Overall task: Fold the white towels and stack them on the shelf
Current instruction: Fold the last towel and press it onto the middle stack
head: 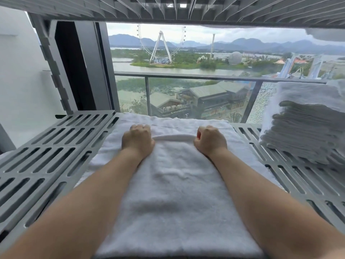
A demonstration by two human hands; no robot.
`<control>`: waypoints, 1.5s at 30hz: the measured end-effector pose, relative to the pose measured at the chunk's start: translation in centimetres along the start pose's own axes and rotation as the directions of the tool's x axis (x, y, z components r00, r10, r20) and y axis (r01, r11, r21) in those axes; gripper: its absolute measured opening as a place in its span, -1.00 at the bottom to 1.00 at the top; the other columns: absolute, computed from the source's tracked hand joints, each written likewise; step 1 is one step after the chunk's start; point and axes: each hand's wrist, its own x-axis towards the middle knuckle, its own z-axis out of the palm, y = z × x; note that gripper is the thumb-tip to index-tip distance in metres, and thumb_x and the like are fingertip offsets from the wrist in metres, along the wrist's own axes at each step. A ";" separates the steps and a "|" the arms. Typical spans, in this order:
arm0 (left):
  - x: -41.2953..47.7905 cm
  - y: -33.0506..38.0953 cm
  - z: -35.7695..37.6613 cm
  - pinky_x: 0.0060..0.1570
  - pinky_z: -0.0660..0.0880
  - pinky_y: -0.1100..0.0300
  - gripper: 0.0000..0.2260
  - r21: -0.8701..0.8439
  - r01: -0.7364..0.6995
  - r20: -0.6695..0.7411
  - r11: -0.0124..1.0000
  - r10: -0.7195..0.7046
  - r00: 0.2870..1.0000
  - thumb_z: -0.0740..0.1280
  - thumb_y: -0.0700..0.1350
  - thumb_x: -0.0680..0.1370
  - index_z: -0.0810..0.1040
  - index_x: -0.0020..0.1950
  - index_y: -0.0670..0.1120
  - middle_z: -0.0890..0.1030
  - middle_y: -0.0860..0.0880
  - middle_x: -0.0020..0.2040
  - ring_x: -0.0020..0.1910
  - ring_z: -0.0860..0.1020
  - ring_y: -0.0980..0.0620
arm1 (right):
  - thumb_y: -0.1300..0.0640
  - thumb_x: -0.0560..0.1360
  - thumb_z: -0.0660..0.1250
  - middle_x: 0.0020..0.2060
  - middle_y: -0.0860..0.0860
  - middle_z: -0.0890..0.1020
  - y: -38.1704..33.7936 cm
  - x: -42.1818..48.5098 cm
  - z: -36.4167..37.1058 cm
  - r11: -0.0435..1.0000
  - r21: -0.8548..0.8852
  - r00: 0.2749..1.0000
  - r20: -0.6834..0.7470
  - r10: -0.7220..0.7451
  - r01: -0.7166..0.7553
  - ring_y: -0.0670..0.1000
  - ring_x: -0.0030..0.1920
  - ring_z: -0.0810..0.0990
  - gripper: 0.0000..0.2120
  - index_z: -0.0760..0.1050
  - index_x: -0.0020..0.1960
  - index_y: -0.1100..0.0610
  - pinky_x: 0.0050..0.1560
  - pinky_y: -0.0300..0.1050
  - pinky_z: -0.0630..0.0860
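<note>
Here our left hand (138,140) and right hand (211,141) clamp curled fingers on the far edge of the folded towel (173,184) on the shelf (56,146), towel stack (302,128) at right.

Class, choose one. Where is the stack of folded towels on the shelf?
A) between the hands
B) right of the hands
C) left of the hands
B: the stack of folded towels sits on the shelf, right of the left hand and right hand, both gripping the flat towel.
</note>
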 end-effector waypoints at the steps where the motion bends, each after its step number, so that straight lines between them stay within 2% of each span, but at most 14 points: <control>1: 0.2 -0.1 0.1 0.04 0.53 -0.03 -0.73 0.005 0.015 0.044 1.000 -0.015 0.999 0.22 -0.03 0.55 0.50 0.18 -0.11 0.54 -0.12 0.15 0.16 0.48 -0.13 | 0.02 0.49 0.25 -0.09 0.07 0.60 0.1 0.1 -0.1 1.000 0.024 1.000 0.015 0.009 -0.009 0.15 -0.01 0.56 -0.87 0.52 -0.10 0.05 -0.10 -0.05 0.48; 4: 2.3 -0.3 -1.0 0.02 0.53 -0.04 -0.75 0.006 0.046 0.116 0.999 -0.047 0.992 0.18 -0.07 0.56 0.52 0.18 -0.06 0.55 -0.08 0.16 0.13 0.52 -0.13 | 0.02 0.57 0.18 -0.07 0.07 0.65 -0.1 1.4 -1.0 0.995 0.048 0.996 -0.006 0.086 -0.086 0.16 -0.02 0.59 -0.81 0.55 -0.03 0.05 -0.15 -0.07 0.43; 8: 5.3 0.0 -1.8 -0.11 0.61 -0.02 -0.82 0.056 0.077 -0.006 0.995 -0.077 0.997 0.20 -0.14 0.61 0.56 0.13 -0.06 0.61 -0.06 0.01 -0.08 0.60 -0.12 | 0.20 0.55 0.19 0.00 0.10 0.66 -1.3 4.9 -1.7 0.990 -0.031 0.987 0.074 0.143 -0.141 0.16 0.01 0.62 -0.77 0.61 0.06 0.12 -0.07 -0.02 0.58; 11: 7.2 -0.3 -0.5 -0.03 0.59 -0.02 -0.80 0.050 0.110 0.033 0.993 -0.112 0.993 0.24 -0.13 0.61 0.54 0.21 -0.04 0.60 -0.07 0.10 0.02 0.60 -0.12 | 0.21 0.55 0.20 0.10 0.09 0.64 -1.6 7.0 -0.2 0.991 0.043 0.988 0.091 0.121 -0.126 0.16 0.13 0.59 -0.74 0.58 0.16 0.10 0.07 0.01 0.57; 16: 8.2 -0.6 2.7 0.06 0.51 0.01 -0.73 0.061 0.112 0.135 0.992 -0.119 0.984 0.17 -0.16 0.60 0.55 0.24 -0.01 0.58 -0.06 0.21 0.14 0.55 -0.09 | -0.08 0.53 0.28 0.10 0.08 0.65 -0.6 7.5 3.1 0.990 0.023 0.978 0.162 0.134 -0.139 0.15 0.13 0.59 -0.70 0.61 0.11 0.08 0.13 0.00 0.55; 19: 7.9 -0.7 3.0 0.06 0.49 0.02 -0.70 0.059 0.108 0.115 0.992 -0.114 0.987 0.17 -0.20 0.55 0.55 0.22 -0.02 0.58 -0.06 0.19 0.12 0.55 -0.09 | -0.16 0.48 0.33 0.04 0.04 0.66 -0.6 7.8 3.3 0.984 0.044 0.975 0.145 0.167 -0.175 0.13 0.10 0.60 -0.67 0.62 0.05 0.07 -0.01 -0.06 0.51; 23: 8.2 -0.5 2.6 0.02 0.51 0.03 -0.74 -0.029 0.138 -0.006 0.990 -0.138 0.990 0.16 -0.22 0.53 0.54 0.14 -0.08 0.60 -0.09 0.11 0.04 0.57 -0.10 | -0.02 0.43 0.35 -0.17 0.02 0.67 -0.9 7.3 3.1 0.983 0.101 0.982 -0.095 0.161 -0.151 0.12 -0.11 0.61 -0.89 0.51 -0.18 0.01 -0.21 -0.12 0.39; 26: 8.5 0.0 2.5 -0.03 0.51 0.02 -0.77 -0.042 0.144 -0.216 0.989 -0.150 0.965 0.17 -0.23 0.54 0.52 0.14 -0.10 0.60 -0.12 0.06 -0.02 0.57 -0.13 | 0.08 0.46 0.33 -0.30 0.02 0.63 -0.9 7.4 3.2 0.990 0.095 0.936 -0.329 0.125 -0.099 0.13 -0.25 0.61 -0.94 0.51 -0.16 0.04 -0.30 -0.16 0.33; 30: 7.6 0.7 3.9 0.14 0.44 -0.01 -0.65 0.046 0.138 0.007 0.989 -0.139 0.990 0.09 -0.22 0.56 0.54 0.25 -0.05 0.54 -0.13 0.24 0.22 0.47 -0.14 | 0.09 0.56 0.21 0.04 0.06 0.66 -0.8 7.4 4.4 0.989 -0.108 0.994 0.005 0.105 -0.104 0.14 0.12 0.57 -0.79 0.58 0.10 0.03 0.05 -0.04 0.45; 34: 7.0 0.7 3.5 0.14 0.45 -0.01 -0.71 -0.057 0.060 -0.054 0.997 -0.063 0.997 0.10 -0.07 0.63 0.53 0.25 -0.02 0.58 -0.12 0.24 0.20 0.51 -0.14 | -0.11 0.63 0.00 0.44 0.03 0.41 -0.5 6.7 4.1 0.997 -0.064 0.970 0.236 0.066 -0.052 0.11 0.45 0.31 -0.58 0.41 0.40 -0.05 0.45 0.10 0.18; 36: 6.7 0.5 3.5 0.36 0.32 -0.05 -0.59 -0.188 0.034 0.119 0.982 -0.012 0.993 0.07 0.15 0.64 0.43 0.43 0.07 0.45 -0.05 0.45 0.41 0.39 -0.10 | -0.17 0.63 -0.06 0.59 -0.01 0.14 -0.2 6.7 3.9 0.994 -0.058 0.931 0.350 0.106 -0.092 0.07 0.58 0.05 -0.49 0.19 0.55 -0.10 0.54 0.21 -0.06; 40: 6.4 0.2 3.8 0.54 -0.16 -0.15 -0.42 -0.068 0.079 0.344 0.995 -0.051 0.938 -0.10 0.31 0.60 0.06 0.61 0.20 -0.02 0.02 0.65 0.62 -0.05 -0.02 | -0.28 0.60 -0.07 0.61 -0.07 -0.06 0.9 7.2 3.8 0.991 -0.076 0.896 0.426 0.128 -0.106 0.05 0.60 -0.15 -0.40 -0.01 0.60 -0.15 0.53 0.28 -0.20; 43: 6.5 0.3 3.9 0.53 -0.25 -0.16 -0.39 -0.037 0.142 0.384 0.989 -0.117 0.916 -0.15 0.34 0.60 -0.05 0.63 0.19 -0.13 0.02 0.64 0.62 -0.15 -0.02 | -0.25 0.62 -0.05 0.61 -0.08 -0.03 1.7 7.7 3.7 0.998 -0.048 0.886 0.458 0.067 -0.050 0.05 0.60 -0.12 -0.43 0.03 0.60 -0.16 0.53 0.25 -0.19; 45: 6.4 0.4 4.0 0.53 -0.25 -0.16 -0.39 -0.030 0.144 0.388 0.989 -0.121 0.914 -0.15 0.34 0.60 -0.06 0.63 0.19 -0.14 0.02 0.64 0.62 -0.15 -0.02 | -0.12 0.65 0.02 0.59 -0.04 0.15 2.3 7.7 3.5 0.999 0.045 0.912 0.410 -0.013 -0.006 0.06 0.59 0.06 -0.52 0.21 0.56 -0.10 0.54 0.16 -0.05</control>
